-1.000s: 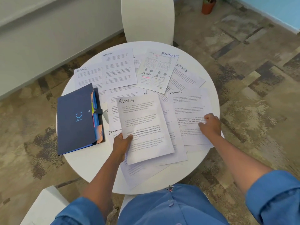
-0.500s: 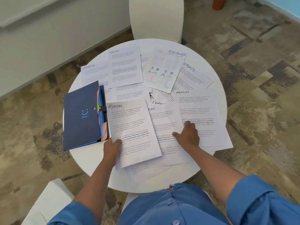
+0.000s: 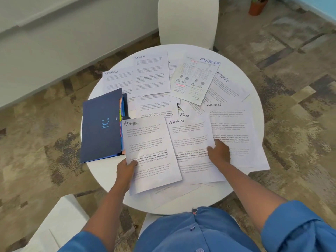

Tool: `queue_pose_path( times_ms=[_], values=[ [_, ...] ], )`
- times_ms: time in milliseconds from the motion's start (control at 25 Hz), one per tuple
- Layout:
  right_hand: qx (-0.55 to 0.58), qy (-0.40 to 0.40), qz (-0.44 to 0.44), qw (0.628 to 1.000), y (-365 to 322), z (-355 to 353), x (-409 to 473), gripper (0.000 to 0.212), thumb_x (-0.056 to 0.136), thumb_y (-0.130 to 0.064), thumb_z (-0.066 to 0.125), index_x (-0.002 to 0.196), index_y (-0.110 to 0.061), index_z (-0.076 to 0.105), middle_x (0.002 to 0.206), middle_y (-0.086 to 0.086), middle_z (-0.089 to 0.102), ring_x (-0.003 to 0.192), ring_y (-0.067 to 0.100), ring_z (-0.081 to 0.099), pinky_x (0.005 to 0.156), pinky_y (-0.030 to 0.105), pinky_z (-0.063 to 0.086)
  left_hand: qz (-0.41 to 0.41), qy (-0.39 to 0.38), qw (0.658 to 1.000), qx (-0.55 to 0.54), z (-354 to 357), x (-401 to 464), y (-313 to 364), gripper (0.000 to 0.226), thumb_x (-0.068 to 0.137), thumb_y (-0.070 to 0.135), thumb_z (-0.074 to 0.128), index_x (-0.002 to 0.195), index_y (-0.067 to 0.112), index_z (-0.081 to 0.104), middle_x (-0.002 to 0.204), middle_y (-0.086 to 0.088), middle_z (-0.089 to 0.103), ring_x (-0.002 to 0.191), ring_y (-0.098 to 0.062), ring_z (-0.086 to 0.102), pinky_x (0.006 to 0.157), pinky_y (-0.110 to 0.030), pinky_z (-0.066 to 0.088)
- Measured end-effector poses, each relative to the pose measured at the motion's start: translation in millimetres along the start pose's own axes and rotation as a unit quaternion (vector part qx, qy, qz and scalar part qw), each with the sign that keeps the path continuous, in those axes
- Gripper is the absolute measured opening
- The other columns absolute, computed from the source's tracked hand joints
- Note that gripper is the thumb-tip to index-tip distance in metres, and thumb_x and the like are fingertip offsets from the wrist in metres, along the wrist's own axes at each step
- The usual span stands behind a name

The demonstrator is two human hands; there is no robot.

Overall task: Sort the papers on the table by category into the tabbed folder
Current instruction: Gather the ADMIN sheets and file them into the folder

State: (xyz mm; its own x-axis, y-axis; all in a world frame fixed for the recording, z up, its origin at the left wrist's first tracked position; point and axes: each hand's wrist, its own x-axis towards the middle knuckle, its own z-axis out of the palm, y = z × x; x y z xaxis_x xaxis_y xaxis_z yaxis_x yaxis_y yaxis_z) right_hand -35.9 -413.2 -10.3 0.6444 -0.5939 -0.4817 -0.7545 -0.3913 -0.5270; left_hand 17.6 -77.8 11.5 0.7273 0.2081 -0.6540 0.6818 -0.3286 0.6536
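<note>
Head view. Round white desk (image 3: 241, 193) carrying scattered printed sheets, each hand-labelled at the top.

Item: my left hand (image 3: 125, 170), grip pinching the lower left edge of an ADMIN sheet (image 3: 151, 153), thumb on top of the page, the other fingers hidden beneath it. This sheet lies over the near left papers, its top left corner overlapping the folder's tabbed edge.

Item: my right hand (image 3: 219, 151), fingers bent, grip pinching the right edge of a second ADMIN sheet (image 3: 190, 142), just beside the first.

Item: third ADMIN sheet (image 3: 232, 124), to the right, partly under my right hand.

Item: fourth ADMIN sheet (image 3: 152, 73), at the far side, flat.

Item: FINANCE sheet (image 3: 194, 79), with printed figures and pink marks, tilted, far centre. A further sheet showing only "FINA" (image 3: 184, 115) peeks out from the middle of the pile.

Item: two SPORTS sheets, one far left (image 3: 116, 79), one far right (image 3: 225, 88).

Item: tabbed folder (image 3: 101, 126), dark blue, closed, lying on the desk's left side, coloured tabs along its right edge.

Surroundings: white chair (image 3: 187, 22) beyond the desk; potted plant (image 3: 257, 5) on the floor.
</note>
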Motion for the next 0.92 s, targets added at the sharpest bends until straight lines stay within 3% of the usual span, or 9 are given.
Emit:
queue_pose_path(
  times_ms=[120,200,280,360,400,480,560,760,920],
  values=[
    [0.071,0.016,-0.021,0.997,13,-22,8,0.034,0.096,-0.019,0.056,0.126,-0.003,0.058,0.131,0.015,0.06,0.119,0.033,0.056,0.1,0.038,0.044,0.019,-0.031,0.999,0.015,-1,1,1,0.019,0.096,0.013,0.055,0.115,0.014,0.06,0.103,-0.005,0.07,0.088,-0.023,0.069,0.07,-0.032,0.053],
    [0.1,0.05,-0.032,0.993,21,-41,14,0.031,0.097,-0.022,0.057,0.121,-0.001,0.058,0.13,0.015,0.059,0.119,0.03,0.055,0.101,0.039,0.042,0.041,-0.038,0.998,0.022,2,2,0,0.015,0.098,0.021,0.057,0.111,0.016,0.061,0.104,-0.006,0.07,0.087,-0.021,0.069,0.072,-0.033,0.053],
    [0.151,0.091,-0.028,0.984,23,-61,15,0.012,0.098,-0.021,0.056,0.089,-0.014,0.054,0.103,0.007,0.057,0.099,0.023,0.053,0.084,0.033,0.043,0.062,-0.046,0.997,0.023,4,2,0,0.019,0.098,0.029,0.058,0.111,0.016,0.063,0.106,-0.005,0.071,0.09,-0.023,0.07,0.079,-0.037,0.055],
    [0.2,0.124,-0.035,0.971,17,-75,12,0.03,0.098,-0.018,0.056,0.072,-0.024,0.041,0.082,-0.001,0.054,0.084,0.02,0.05,0.066,0.028,0.039,0.076,-0.048,0.996,0.019,7,0,1,0.024,0.098,0.034,0.058,0.114,0.016,0.063,0.107,-0.004,0.071,0.095,-0.024,0.07,0.085,-0.041,0.056],
    [0.226,0.123,-0.046,0.965,13,-78,9,0.029,0.098,-0.018,0.056,0.072,-0.023,0.043,0.08,-0.002,0.055,0.082,0.02,0.052,0.064,0.028,0.04,0.081,-0.052,0.995,0.016,8,0,2,0.025,0.097,0.035,0.059,0.115,0.017,0.062,0.108,-0.003,0.071,0.096,-0.024,0.069,0.088,-0.042,0.056],
    [0.27,0.082,-0.058,0.958,4,-73,1,0.008,0.097,-0.015,0.058,0.09,-0.02,0.059,0.094,0.0,0.065,0.092,0.021,0.059,0.078,0.031,0.047,0.089,-0.066,0.994,0.013,12,-3,7,0.024,0.097,0.036,0.059,0.115,0.019,0.061,0.106,-0.002,0.072,0.095,-0.022,0.07,0.087,-0.042,0.056],
    [0.279,0.023,-0.064,0.958,-3,-56,-9,0.015,0.096,-0.013,0.06,0.11,-0.015,0.065,0.106,0.002,0.068,0.099,0.022,0.063,0.087,0.033,0.05,0.1,-0.076,0.992,0.017,17,-6,12,0.023,0.097,0.033,0.059,0.115,0.018,0.063,0.106,-0.002,0.072,0.093,-0.021,0.07,0.086,-0.041,0.056],
    [0.201,-0.037,-0.083,0.975,-16,-17,-29,0.009,0.094,-0.023,0.063,0.099,-0.017,0.066,0.099,0.001,0.071,0.092,0.024,0.066,0.083,0.039,0.055,0.144,-0.126,0.981,0.0,28,-18,28,0.024,0.098,0.037,0.057,0.114,0.022,0.066,0.104,0.005,0.074,0.096,-0.019,0.072,0.079,-0.035,0.057],
    [0.146,-0.042,-0.114,0.982,-31,-11,-46,0.018,0.095,-0.026,0.063,0.078,-0.024,0.056,0.07,-0.009,0.055,0.068,0.013,0.051,0.057,0.027,0.038,0.168,-0.143,0.974,-0.041,31,-27,29,0.035,0.095,0.051,0.052,0.114,0.026,0.068,0.107,0.006,0.076,0.099,-0.014,0.072,0.085,-0.035,0.056]
  ],
)
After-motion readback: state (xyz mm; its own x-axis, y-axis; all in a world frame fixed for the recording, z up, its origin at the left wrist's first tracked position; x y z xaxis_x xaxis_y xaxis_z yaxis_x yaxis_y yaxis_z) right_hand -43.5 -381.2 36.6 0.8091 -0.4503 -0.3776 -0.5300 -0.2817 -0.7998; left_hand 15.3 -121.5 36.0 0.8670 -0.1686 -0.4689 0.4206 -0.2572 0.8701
